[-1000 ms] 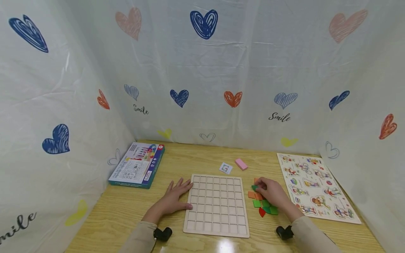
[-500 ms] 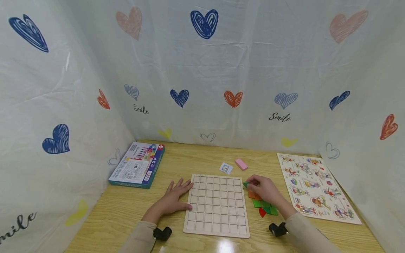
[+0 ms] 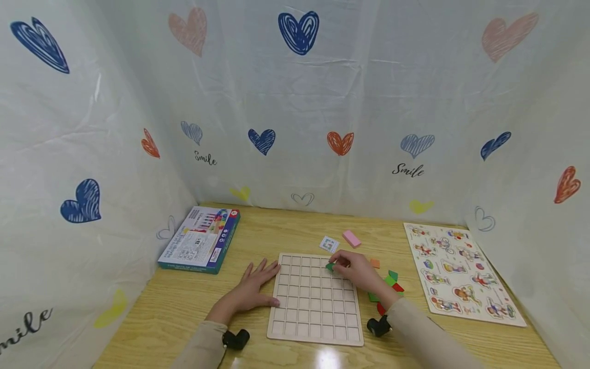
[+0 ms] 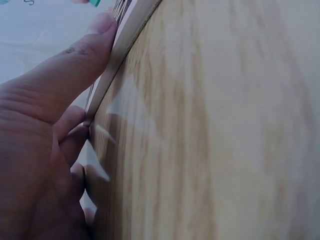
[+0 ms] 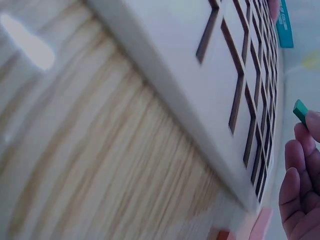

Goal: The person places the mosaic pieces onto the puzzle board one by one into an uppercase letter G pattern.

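A wooden board with a grid of square recesses lies flat on the table. Along its left edge rests my left hand, fingers spread and thumb touching the rim; the left wrist view shows the thumb against that edge. Over the board's far right part, my right hand pinches a small dark green tile between thumb and fingertips. The right wrist view shows this green tile held above the grid. Beneath the right forearm lie several green and red tiles, partly hidden, with an orange tile farther back.
Behind the board are a small printed card and a pink block. A flat boxed set lies at the far left. On the right is a picture puzzle board. A heart-printed curtain encloses the table.
My right hand has picked the dark green tile from the pile and carried it left over the board. Some loose tiles now lie differently. The left hand stays in place.
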Available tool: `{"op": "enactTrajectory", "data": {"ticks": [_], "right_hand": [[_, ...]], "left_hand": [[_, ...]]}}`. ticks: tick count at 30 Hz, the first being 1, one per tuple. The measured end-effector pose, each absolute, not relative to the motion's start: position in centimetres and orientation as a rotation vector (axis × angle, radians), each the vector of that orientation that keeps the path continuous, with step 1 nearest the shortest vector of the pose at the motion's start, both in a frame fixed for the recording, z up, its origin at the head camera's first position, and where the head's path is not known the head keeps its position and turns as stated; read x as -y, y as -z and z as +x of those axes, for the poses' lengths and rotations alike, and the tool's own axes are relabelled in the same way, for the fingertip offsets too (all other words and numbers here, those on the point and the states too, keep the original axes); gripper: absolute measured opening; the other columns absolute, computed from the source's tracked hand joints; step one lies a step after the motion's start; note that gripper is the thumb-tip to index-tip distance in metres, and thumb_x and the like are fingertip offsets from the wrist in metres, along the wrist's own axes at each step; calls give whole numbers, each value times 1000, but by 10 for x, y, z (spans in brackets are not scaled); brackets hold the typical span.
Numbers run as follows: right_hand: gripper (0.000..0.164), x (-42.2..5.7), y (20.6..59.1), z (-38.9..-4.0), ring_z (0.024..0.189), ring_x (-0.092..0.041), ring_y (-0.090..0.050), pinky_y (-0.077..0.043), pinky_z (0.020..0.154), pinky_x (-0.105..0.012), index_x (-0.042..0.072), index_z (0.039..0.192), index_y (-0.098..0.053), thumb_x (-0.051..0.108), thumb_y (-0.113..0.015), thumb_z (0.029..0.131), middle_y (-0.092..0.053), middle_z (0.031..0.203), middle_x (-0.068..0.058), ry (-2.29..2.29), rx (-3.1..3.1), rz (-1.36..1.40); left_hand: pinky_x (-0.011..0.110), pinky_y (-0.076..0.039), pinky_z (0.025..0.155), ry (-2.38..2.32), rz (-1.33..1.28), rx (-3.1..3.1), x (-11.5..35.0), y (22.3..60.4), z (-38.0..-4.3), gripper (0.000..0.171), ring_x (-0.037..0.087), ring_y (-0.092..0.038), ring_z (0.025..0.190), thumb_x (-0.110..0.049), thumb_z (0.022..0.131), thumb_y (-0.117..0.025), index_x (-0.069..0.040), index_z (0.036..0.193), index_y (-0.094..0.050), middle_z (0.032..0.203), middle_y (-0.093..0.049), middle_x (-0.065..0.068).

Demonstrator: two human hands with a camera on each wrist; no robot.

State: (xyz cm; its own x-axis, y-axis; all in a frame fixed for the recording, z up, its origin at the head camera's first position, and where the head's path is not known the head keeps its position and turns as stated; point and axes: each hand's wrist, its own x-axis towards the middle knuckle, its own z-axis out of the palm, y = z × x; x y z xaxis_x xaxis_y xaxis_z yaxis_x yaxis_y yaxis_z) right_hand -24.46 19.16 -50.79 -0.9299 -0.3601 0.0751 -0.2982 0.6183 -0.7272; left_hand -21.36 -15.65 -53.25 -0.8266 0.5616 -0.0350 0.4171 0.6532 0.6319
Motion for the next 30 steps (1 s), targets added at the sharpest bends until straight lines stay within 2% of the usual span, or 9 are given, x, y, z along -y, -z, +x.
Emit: {"op": "enactTrajectory", "data": {"ticks": [17, 30], "right_hand": [[8, -131, 511, -265, 79, -9, -58, -51, 69, -26, 18, 104, -73, 14, -69, 98, -65, 88, 8, 1240, -2655, -722], [9, -106, 509, -266, 73, -10, -55, -48, 68, -29, 20, 104, -72, 15, -66, 100, -62, 82, 9, 1115, -2624, -736]], "left_hand": [[58, 12, 121, -862, 753, -2636, 158, 535, -216, 98, 35, 0, 156, -55, 86, -76, -13, 162, -30, 169, -21, 5], [60, 12, 121, -893, 767, -2627, 157, 533, -216, 98, 38, 0, 156, -53, 87, -75, -9, 161, -30, 168, -21, 8]]}}
